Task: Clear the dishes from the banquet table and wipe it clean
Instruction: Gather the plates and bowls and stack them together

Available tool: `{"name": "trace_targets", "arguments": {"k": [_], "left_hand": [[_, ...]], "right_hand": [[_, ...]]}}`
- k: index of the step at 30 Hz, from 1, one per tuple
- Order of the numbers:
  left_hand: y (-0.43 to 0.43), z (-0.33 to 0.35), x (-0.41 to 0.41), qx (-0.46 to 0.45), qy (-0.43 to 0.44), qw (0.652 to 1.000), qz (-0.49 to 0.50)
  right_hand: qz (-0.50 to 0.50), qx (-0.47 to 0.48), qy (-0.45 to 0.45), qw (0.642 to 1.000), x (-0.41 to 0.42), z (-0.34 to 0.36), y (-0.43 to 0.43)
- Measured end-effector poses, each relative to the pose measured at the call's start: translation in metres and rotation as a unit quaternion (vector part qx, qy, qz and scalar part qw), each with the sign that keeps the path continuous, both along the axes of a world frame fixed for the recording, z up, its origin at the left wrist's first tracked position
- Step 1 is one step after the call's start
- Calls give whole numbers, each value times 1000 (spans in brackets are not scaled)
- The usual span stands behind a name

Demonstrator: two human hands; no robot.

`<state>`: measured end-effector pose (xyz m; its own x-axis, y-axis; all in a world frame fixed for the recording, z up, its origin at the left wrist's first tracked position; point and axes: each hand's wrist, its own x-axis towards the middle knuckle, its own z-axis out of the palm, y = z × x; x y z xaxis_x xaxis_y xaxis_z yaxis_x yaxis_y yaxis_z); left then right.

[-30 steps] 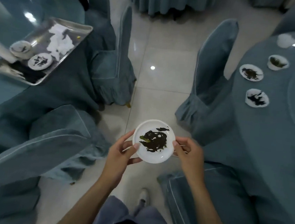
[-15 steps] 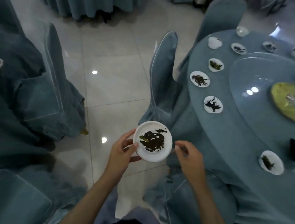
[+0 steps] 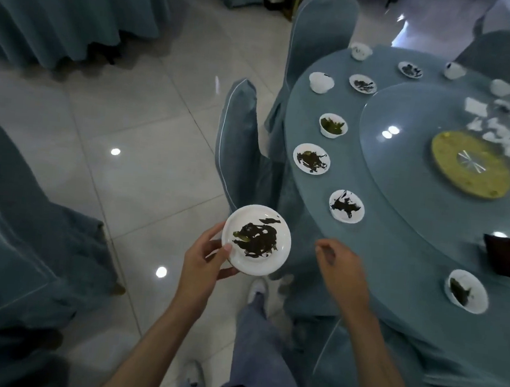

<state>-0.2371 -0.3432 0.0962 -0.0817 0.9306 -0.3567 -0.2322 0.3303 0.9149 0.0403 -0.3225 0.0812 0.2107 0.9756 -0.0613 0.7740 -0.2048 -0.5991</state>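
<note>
Right hand (image 3: 342,272) has let go of the dirty plate (image 3: 256,239) and drifts toward the table (image 3: 396,252) edge, fingers loosely curled, holding nothing. Left hand (image 3: 207,260) alone grips the plate at lower centre, thumb on the rim, level so scraps stay put. I judge the freed hand goes for the next plate (image 3: 346,206), centre right.
</note>
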Motion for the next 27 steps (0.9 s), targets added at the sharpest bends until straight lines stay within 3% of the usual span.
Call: {"name": "trace_targets", "arguments": {"k": [5, 15, 27], "left_hand": [[87, -17, 19, -21, 29, 999, -9], [254, -24, 81, -70, 66, 995, 22], [352, -16, 94, -63, 77, 995, 12]], "right_hand": [[-8, -34, -11, 999, 31, -13, 100], [-47, -80, 55, 994, 92, -57, 292], [-146, -159, 84, 973, 109, -93, 370]]}}
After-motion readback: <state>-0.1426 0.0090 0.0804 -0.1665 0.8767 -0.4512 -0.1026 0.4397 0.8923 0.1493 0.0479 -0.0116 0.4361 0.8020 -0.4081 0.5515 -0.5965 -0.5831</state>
